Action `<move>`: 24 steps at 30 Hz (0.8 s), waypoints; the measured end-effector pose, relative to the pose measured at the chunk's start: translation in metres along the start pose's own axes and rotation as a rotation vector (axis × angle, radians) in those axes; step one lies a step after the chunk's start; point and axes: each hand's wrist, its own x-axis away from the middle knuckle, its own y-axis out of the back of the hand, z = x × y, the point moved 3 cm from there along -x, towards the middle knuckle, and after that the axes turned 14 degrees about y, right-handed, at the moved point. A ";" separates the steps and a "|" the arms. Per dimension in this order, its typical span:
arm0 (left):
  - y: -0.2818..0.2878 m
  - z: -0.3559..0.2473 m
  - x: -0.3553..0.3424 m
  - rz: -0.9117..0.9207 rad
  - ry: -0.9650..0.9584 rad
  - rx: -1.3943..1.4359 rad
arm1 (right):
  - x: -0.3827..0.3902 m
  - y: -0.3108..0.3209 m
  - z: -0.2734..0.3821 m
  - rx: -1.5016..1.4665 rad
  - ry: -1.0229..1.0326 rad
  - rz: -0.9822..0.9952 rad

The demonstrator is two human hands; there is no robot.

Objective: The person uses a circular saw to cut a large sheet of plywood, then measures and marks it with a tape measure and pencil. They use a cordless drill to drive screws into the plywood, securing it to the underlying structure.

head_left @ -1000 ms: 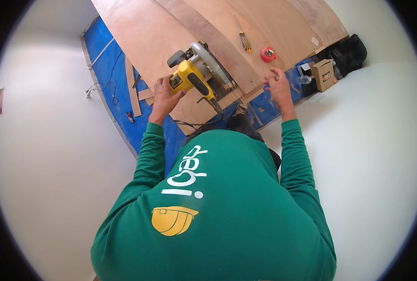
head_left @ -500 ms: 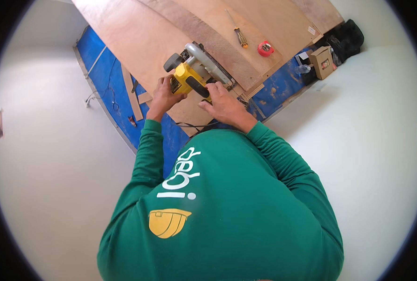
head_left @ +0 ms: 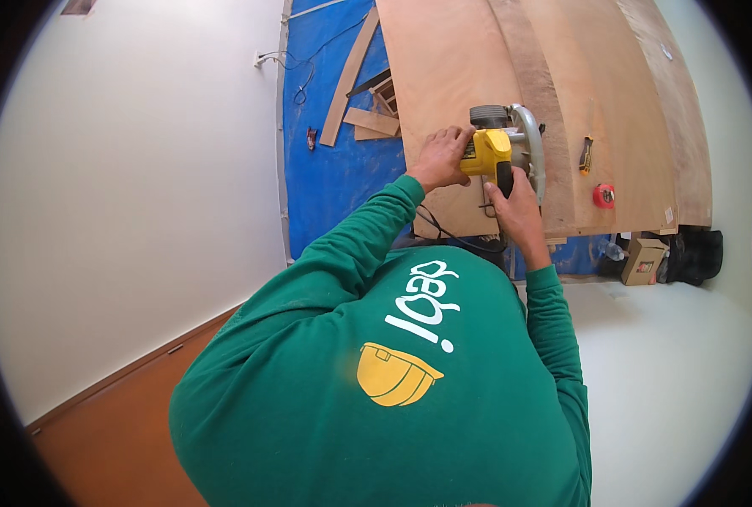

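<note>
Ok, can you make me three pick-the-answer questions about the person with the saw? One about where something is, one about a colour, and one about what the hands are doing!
1. Where does the circular saw sit?
A. on the plywood sheet
B. on the white floor
C. on the cardboard box

2. What colour is the tarp under the wood?
A. green
B. blue
C. red

3. What are the hands doing?
A. both hang free
B. only one touches the saw
C. both are on the saw

Answers:
1 A, the saw rests on the plywood near its front edge.
2 B, blue shows beside the sheets.
3 C, the left hand holds the saw's yellow body and the right hand grips its handle.
</note>
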 end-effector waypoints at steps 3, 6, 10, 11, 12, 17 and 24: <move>-0.002 0.002 -0.003 0.011 0.015 -0.027 | -0.013 -0.008 -0.004 -0.023 -0.083 -0.049; -0.002 0.003 -0.005 0.029 -0.002 -0.023 | -0.018 -0.015 -0.011 -0.101 -0.194 -0.062; 0.002 0.007 -0.009 0.056 -0.049 -0.016 | -0.024 -0.023 -0.019 -0.063 -0.161 -0.128; 0.002 0.008 -0.010 0.083 -0.035 -0.028 | -0.024 -0.024 -0.021 -0.040 -0.145 -0.145; 0.002 0.008 -0.012 0.093 -0.033 -0.027 | -0.025 -0.025 -0.022 -0.017 -0.127 -0.162; -0.001 0.012 -0.011 0.049 -0.062 0.007 | -0.024 -0.029 -0.023 -0.107 -0.117 -0.180; -0.001 0.012 -0.011 0.048 -0.079 0.080 | -0.029 -0.026 -0.021 -0.135 -0.149 -0.172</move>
